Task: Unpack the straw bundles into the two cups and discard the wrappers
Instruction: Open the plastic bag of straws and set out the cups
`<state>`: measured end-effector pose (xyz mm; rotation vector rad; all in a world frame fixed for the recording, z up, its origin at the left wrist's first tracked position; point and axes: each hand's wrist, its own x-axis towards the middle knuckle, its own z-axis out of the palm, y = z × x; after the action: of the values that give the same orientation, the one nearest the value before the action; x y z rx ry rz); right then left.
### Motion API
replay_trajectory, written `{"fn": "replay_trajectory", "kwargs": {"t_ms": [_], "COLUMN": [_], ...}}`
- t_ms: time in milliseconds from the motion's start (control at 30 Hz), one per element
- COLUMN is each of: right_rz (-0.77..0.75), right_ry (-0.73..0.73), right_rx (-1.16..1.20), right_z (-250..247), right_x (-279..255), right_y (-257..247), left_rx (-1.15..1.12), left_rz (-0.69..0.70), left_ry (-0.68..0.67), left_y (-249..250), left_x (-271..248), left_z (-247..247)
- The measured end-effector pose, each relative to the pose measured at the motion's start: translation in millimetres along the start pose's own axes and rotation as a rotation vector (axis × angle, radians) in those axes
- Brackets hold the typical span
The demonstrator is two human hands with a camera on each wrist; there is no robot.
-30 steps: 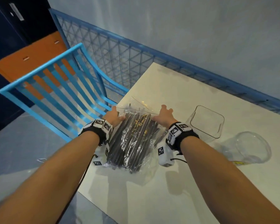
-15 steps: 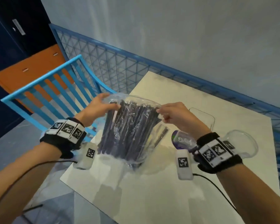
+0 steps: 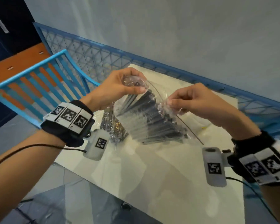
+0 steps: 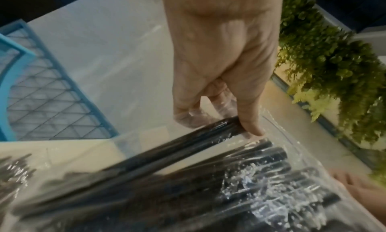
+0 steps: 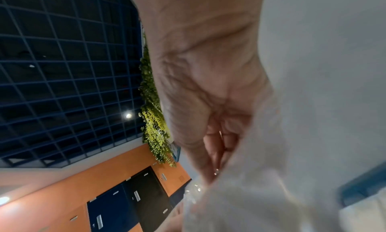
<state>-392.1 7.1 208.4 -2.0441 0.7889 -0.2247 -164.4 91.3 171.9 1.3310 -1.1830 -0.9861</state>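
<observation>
A person holds a clear plastic wrapper [image 3: 149, 120] full of black straws [image 3: 153, 122] in the air above a pale table [image 3: 152, 175], gripping its top edge with both hands. The left hand [image 3: 115, 89] has its fingers curled over one corner of the film with the thumb pressed against it; from the left wrist view the thumb [image 4: 250, 120] lies across the ends of a few straws, pinching them through the plastic. The right hand [image 3: 194, 101] pinches the other corner of the film between thumb and curled fingers, and in the right wrist view the crumpled plastic [image 5: 240, 194] trails blurred from those fingers. The bag hangs tilted between the two hands, its straws fanned downward and its lower end near the tabletop, though whether it touches cannot be told. Beneath the left wrist a second bundle of dark straws [image 3: 113, 125], also in clear film, lies flat on the table. A blue slatted chair [image 3: 39, 81] stands at the table's left edge, and a blue mesh railing [image 3: 103, 57] runs behind it along a grey wall. Both wrists wear black bands with printed square markers.
</observation>
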Motion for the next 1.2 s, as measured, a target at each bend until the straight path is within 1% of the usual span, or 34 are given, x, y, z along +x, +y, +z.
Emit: {"fn": "replay_trajectory", "kwargs": {"t_ms": [33, 67, 133, 167, 200, 233, 267, 300, 333, 400, 433, 467, 500, 600, 667, 733, 833, 933, 1000, 1067, 1100, 1200], "right_rz": [0.018, 0.049, 0.122, 0.154, 0.181, 0.202, 0.215, 0.22, 0.219, 0.199, 0.184, 0.176, 0.173, 0.175, 0.164, 0.166, 0.216, 0.268, 0.322, 0.365, 0.366, 0.331], "right_ry": [0.05, 0.086, 0.119, 0.129, 0.139, 0.147, 0.149, 0.152, 0.161, 0.199, 0.222, 0.246, 0.265, 0.32, 0.349, 0.346, 0.308, 0.29, 0.32, 0.356, 0.363, 0.361], "right_rx": [0.039, 0.064, 0.076, 0.079, 0.082, 0.082, 0.083, 0.092, 0.105, 0.122, 0.131, 0.148, 0.17, 0.231, 0.263, 0.329, 0.43, 0.487, 0.526, 0.577, 0.57, 0.456], "right_z": [-0.6, -0.8, 4.0, 8.2, 13.3, 18.9, 24.4, 29.5, 33.9, 40.5, 42.8, 44.2, 45.3, 47.9, 49.0, 49.0, 49.2, 49.0, 47.0, 45.2, 45.3, 48.5], "right_x": [-8.6, -16.4, -30.4, -36.5, -42.8, -48.6, -54.3, -59.8, -64.4, -72.0, -74.8, -77.4, -79.1, -81.2, -80.4, -79.1, -77.1, -77.2, -77.5, -76.4, -74.9, -69.9], "right_y": [6.9, 14.9, 33.6, 43.2, 52.4, 60.6, 67.7, 73.4, 78.1, 83.2, 84.6, 85.7, 87.1, 90.9, 93.5, 94.5, 94.3, 92.9, 93.7, 95.0, 95.1, 89.1], "left_rx": [0.031, 0.108, 0.369, 0.495, 0.574, 0.603, 0.591, 0.551, 0.503, 0.405, 0.363, 0.322, 0.275, 0.153, 0.091, 0.093, 0.165, 0.258, 0.324, 0.353, 0.355, 0.329], "left_rz": [-0.014, -0.033, -0.073, -0.071, -0.046, -0.016, -0.01, -0.042, -0.115, -0.295, -0.345, -0.363, -0.371, -0.392, -0.397, -0.381, -0.32, -0.251, -0.223, -0.204, -0.196, -0.175], "left_ry": [0.004, 0.007, 0.043, 0.081, 0.121, 0.161, 0.179, 0.146, 0.066, -0.144, -0.203, -0.222, -0.21, -0.139, -0.116, -0.105, -0.129, -0.196, -0.234, -0.244, -0.239, -0.201], "left_y": [-4.0, -9.7, -20.0, -23.7, -25.5, -26.1, -25.1, -24.8, -24.9, -27.1, -28.2, -30.5, -32.6, -35.9, -34.3, -31.6, -27.8, -28.0, -28.0, -29.0, -29.7, -34.7], "left_x": [-1.2, -1.9, -7.0, -11.1, -16.4, -21.7, -27.6, -33.5, -39.5, -51.0, -54.9, -56.4, -55.5, -45.0, -39.7, -35.2, -32.1, -30.1, -28.9, -27.1, -26.2, -22.9], "left_z": [10.2, 18.5, 34.3, 42.8, 53.5, 65.5, 78.5, 91.6, 105.6, 132.4, 143.4, 152.6, 159.4, 167.8, 167.4, 165.8, 161.2, 154.2, 150.4, 149.8, 151.0, 155.6]}}
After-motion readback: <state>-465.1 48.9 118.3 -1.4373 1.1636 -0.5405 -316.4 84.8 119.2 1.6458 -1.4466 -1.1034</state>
